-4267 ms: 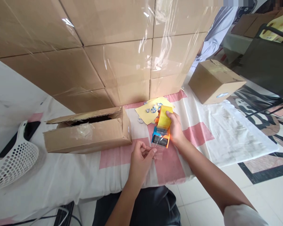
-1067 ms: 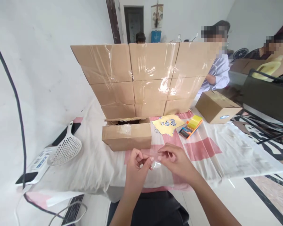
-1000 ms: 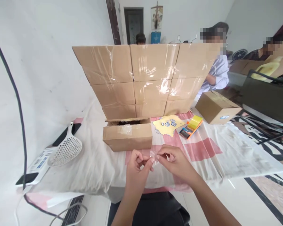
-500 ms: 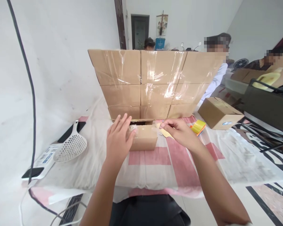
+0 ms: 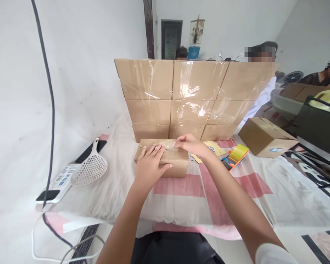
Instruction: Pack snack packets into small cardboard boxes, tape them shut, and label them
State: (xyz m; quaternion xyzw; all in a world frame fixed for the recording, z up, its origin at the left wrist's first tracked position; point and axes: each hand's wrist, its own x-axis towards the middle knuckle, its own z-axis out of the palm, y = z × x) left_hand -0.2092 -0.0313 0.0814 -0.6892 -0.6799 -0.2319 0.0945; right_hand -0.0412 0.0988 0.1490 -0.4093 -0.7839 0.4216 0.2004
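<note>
Left hand [image 5: 151, 165] flat on cardboard box [image 5: 178, 167], right hand [image 5: 188, 143] pinching clear tape [image 5: 169, 145] on top

Bare forearms, a white sleeve [image 5: 272, 253] at the right arm's elbow, dark trousers [image 5: 170, 249] below the tabletop [image 5: 181, 205] edge.

Your one head camera looks forward and down, close over the box [image 5: 165, 156] on the table [image 5: 181, 205] (stacked boxes [image 5: 192, 97] just behind).

Bright, even daylight; wide-angle bending at edges.
</note>
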